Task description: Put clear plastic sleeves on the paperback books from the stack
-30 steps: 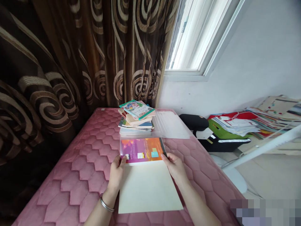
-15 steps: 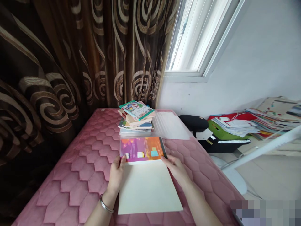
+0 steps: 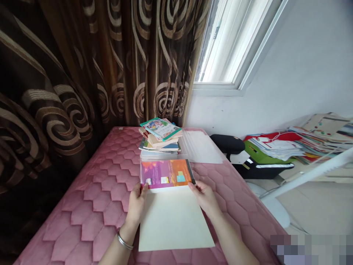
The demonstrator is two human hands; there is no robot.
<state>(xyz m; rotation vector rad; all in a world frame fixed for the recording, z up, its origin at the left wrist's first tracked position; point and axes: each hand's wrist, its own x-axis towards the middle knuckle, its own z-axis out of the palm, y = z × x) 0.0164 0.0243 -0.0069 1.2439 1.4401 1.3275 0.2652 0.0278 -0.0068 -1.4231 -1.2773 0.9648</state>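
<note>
Both of my hands grip the lower corners of a book [image 3: 167, 173] with a purple and orange cover. Clear plastic shows along the book's left and far edges. My left hand [image 3: 137, 198], with a silver bangle at the wrist, has its thumb on top of the lower left corner and its fingers partly hidden. At the lower right corner, my right hand [image 3: 205, 195] pinches the book with the thumb over the cover. A plain cream sheet or board [image 3: 173, 221] lies on the pink quilted mattress below the book; whether it is joined to the book I cannot tell.
An uneven stack of books [image 3: 161, 138] stands just beyond, a green-edged one on top. Beside it lie translucent plastic sheets [image 3: 202, 146]. The pink mattress [image 3: 110, 184] borders a dark curtain [image 3: 118, 62]. Papers [image 3: 275, 147], a black chair part [image 3: 227, 142] and a white pole [image 3: 309, 173] are at right.
The book has tilted or shifted very slightly between my hands. Both hands keep hold of its lower corners, and the cream sheet stays in place.
</note>
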